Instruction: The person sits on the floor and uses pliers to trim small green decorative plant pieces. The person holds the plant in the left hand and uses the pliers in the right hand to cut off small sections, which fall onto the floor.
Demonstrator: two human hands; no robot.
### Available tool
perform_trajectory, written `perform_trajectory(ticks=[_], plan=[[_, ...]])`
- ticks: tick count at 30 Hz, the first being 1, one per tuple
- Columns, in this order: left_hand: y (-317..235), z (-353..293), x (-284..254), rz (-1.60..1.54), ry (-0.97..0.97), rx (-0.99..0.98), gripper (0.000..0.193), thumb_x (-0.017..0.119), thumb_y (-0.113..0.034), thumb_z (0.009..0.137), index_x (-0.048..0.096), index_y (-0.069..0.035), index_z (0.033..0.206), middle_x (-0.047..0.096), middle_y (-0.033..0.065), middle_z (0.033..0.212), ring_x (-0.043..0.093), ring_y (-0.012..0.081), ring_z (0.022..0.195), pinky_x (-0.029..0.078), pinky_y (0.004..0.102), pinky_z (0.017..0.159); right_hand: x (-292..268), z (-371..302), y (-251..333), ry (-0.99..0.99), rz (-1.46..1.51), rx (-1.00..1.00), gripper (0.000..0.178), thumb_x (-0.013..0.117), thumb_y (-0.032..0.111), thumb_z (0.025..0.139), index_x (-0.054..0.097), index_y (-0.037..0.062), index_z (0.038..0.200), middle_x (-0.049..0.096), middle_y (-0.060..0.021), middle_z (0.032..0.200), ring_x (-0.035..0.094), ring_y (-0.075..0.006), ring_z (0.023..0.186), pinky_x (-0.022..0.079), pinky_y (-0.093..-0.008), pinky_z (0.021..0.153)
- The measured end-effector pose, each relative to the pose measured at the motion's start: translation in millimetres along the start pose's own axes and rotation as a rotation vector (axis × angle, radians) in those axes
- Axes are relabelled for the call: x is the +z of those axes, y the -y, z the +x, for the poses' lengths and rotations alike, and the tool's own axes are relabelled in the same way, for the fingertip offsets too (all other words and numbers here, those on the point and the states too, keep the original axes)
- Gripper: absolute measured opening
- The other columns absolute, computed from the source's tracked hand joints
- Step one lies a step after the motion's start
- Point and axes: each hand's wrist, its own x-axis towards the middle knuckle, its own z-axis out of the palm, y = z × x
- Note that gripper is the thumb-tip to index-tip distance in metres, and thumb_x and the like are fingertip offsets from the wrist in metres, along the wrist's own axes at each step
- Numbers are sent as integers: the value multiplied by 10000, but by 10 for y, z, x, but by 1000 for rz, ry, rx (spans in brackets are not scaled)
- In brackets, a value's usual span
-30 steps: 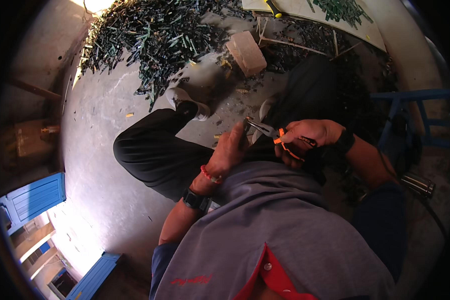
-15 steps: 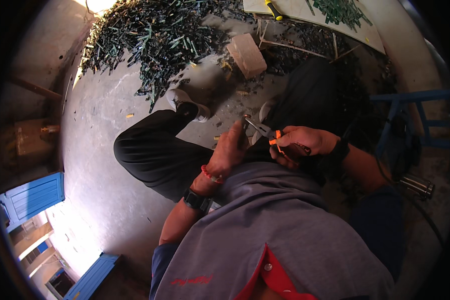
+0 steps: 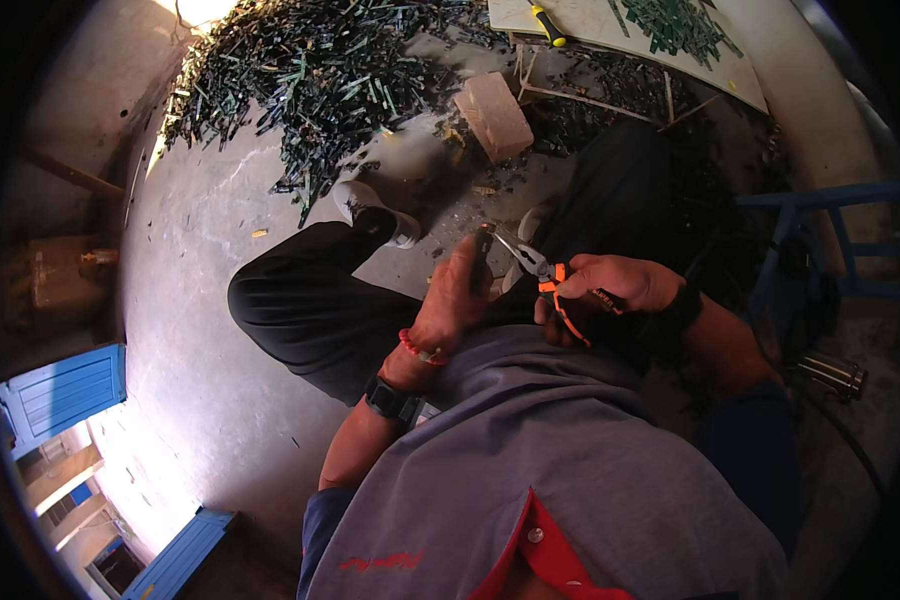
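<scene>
In front of my lap, my right hand (image 3: 615, 284) is closed round long-nose pliers (image 3: 533, 261) with orange and black handles. Their handles stand spread and the tips point up and left. My left hand (image 3: 448, 300) has its fingers wrapped round a dark, narrow piece (image 3: 484, 246) with a coppery spot at its upper end. The plier tips are close beside that end; whether they touch it I cannot tell. My left fingers hide the lower part of the piece.
A heap of dark strips (image 3: 340, 90) covers the floor ahead. Beyond my feet lies a pinkish block (image 3: 495, 115). At the far right, a pale board (image 3: 590, 22) bears a yellow-black screwdriver (image 3: 548, 25) and green strips (image 3: 680, 30). A blue stand (image 3: 820, 197) is to the right.
The plier tips have moved slightly away from the dark piece's end, and the handles are spread wider. My left hand has shifted a little, showing more of the piece.
</scene>
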Motion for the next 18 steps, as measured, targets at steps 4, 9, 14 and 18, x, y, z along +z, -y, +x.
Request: perform_trajectory(ticks=[4,9,14,18], plan=[[-24,-2,-11,-64,0,-99,644,328,-633,965,433,-119,591,361,-33,514,323,96,421,222,260,416,22,-1,65,19,-101,2,411,472,293,952,638,-56,1091,704,-177,953,696,-219,781,494,-257,569],[22,15,-22,-57,-12,-83,635,337,-633,968,426,-120,604,344,-33,511,308,92,417,209,257,408,-6,73,56,23,-127,16,438,459,320,949,637,-57,1082,710,-181,922,705,-221,716,437,-223,461],[111,50,-11,103,-39,182,604,368,-633,971,411,-130,639,321,-36,509,270,80,406,186,245,393,-9,107,70,27,-74,14,448,459,328,948,621,-72,1067,710,-199,901,707,-233,711,448,-237,457],[98,55,-16,110,-42,141,606,358,-629,978,422,-130,640,336,-32,505,282,81,402,193,246,390,-33,124,64,50,-23,31,453,449,331,953,614,-76,1062,707,-208,898,708,-248,701,454,-238,438]])
